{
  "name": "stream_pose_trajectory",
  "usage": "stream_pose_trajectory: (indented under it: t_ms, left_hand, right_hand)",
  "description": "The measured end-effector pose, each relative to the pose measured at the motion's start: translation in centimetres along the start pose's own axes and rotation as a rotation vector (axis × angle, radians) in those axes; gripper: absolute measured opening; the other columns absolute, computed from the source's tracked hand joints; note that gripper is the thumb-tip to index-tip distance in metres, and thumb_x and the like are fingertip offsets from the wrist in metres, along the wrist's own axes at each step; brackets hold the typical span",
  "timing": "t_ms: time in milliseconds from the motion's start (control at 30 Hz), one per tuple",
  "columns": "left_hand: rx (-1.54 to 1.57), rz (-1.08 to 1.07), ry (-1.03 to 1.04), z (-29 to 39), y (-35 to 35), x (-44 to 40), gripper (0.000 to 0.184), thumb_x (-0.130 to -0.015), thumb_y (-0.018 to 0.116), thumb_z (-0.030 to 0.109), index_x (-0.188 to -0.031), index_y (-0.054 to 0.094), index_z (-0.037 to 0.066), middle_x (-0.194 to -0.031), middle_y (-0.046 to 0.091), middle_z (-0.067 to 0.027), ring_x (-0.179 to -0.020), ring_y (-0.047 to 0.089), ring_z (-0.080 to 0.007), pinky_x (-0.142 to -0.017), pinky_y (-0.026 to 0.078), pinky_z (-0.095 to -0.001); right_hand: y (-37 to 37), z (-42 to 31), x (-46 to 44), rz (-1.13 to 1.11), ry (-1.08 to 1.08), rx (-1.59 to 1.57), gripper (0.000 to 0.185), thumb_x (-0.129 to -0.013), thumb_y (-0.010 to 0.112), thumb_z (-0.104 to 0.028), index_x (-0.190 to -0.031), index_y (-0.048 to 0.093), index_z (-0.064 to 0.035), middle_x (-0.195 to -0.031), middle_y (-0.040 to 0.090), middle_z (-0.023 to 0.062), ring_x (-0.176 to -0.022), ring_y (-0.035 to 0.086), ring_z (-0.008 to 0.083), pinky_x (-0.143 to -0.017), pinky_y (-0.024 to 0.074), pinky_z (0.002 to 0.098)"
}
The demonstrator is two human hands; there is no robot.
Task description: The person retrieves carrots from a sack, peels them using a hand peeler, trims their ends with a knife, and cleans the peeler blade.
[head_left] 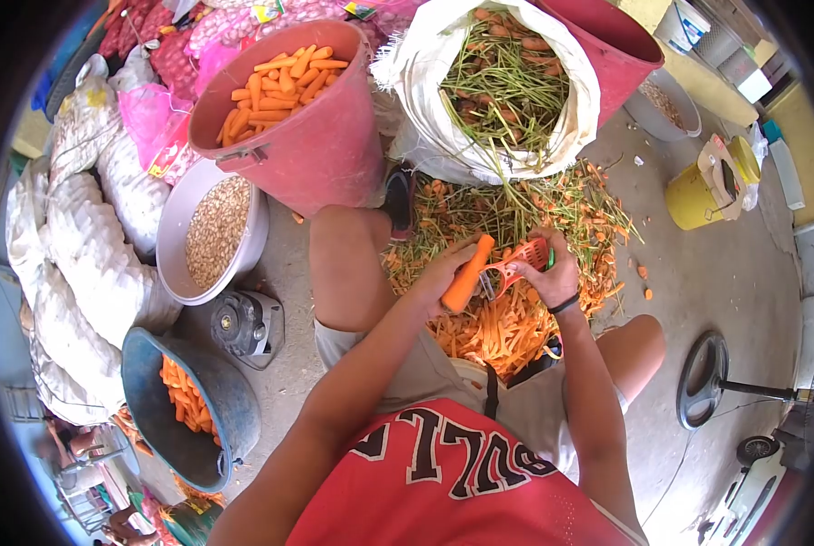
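In the head view, my left hand (441,276) is closed around a peeled-looking orange carrot (467,276), which sticks up at a slant. My right hand (555,271) grips an orange vegetable peeler (519,258). A bit of green shows by those fingers. The peeler's head is right beside the carrot; whether it touches, I cannot tell. Below both hands lies a heap of carrot peelings (501,329). Green stalks and cut carrot ends (598,205) are strewn around it on the floor.
Ahead stand a red bucket of carrots (343,150) and a white sack (582,100) of untrimmed carrots. To the left are a lavender basin (172,241), a fan-like device (243,323), a blue bucket (143,382) and full sacks (97,255). On the right are a yellow container (689,198) and a round-based stand (704,378).
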State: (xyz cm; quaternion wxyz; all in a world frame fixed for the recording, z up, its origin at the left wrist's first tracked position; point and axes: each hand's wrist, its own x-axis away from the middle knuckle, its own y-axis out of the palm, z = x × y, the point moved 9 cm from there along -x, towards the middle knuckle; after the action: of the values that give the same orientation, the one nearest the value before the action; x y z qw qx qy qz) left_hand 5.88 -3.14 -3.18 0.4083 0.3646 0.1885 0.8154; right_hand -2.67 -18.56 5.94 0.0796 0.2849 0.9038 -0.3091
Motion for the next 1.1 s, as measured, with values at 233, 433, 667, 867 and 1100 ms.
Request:
stream_pose_trajectory:
  t_ms: [233,433,667,867,1100]
  left_hand:
    - [0.170,-0.039,0.043,0.2,0.8,-0.2,0.044,-0.101,0.048,0.025,-0.142,0.041,0.009,-0.119,0.059,-0.0068,-0.095,0.063,-0.0134,-0.076,0.058,-0.0290]
    - [0.088,-0.110,0.005,-0.4,1.5,0.2,0.044,-0.102,0.047,0.023,-0.143,0.040,0.008,-0.128,0.057,-0.0098,-0.104,0.063,-0.0168,-0.081,0.056,-0.0289]
    - [0.031,-0.134,-0.062,-1.1,1.8,0.6,0.044,-0.100,0.050,0.025,-0.141,0.043,0.012,-0.106,0.064,-0.0083,-0.071,0.064,-0.0140,-0.060,0.058,-0.0284]
    - [0.071,-0.066,0.010,-1.0,1.8,-0.2,0.044,-0.099,0.051,0.021,-0.139,0.043,0.004,-0.117,0.061,-0.0092,-0.090,0.064,-0.0144,-0.077,0.057,-0.0289]
    - [0.033,-0.122,-0.082,-1.0,2.1,0.5,0.046,-0.099,0.052,0.022,-0.140,0.043,0.004,-0.111,0.064,-0.0085,-0.089,0.064,-0.0132,-0.072,0.056,-0.0273]
  right_hand:
    - [1.4,-1.9,0.6,-0.059,-0.053,0.016,0.062,-0.061,0.091,-0.026,-0.110,0.059,-0.0051,-0.097,0.067,0.0098,-0.078,0.065,0.0216,-0.072,0.0543,0.0316]
    - [1.7,-2.1,0.8,-0.066,-0.131,0.064,0.062,-0.062,0.091,-0.027,-0.110,0.060,-0.0041,-0.094,0.068,0.0094,-0.078,0.066,0.0208,-0.072,0.0546,0.0326]
    - [-4.2,4.6,-0.9,0.206,0.079,0.091,0.062,-0.064,0.090,-0.029,-0.110,0.060,-0.0016,-0.094,0.068,0.0130,-0.084,0.067,0.0225,-0.075,0.0552,0.0346]
    - [1.4,-2.1,1.7,-0.081,-0.093,0.100,0.069,-0.060,0.092,-0.034,-0.112,0.060,-0.0025,-0.093,0.067,0.0111,-0.083,0.067,0.0206,-0.073,0.0551,0.0336]
    - [-3.6,5.1,0.5,0.270,0.105,-0.035,0.066,-0.062,0.092,-0.033,-0.109,0.058,-0.0013,-0.082,0.065,0.0096,-0.073,0.066,0.0195,-0.064,0.0549,0.0326]
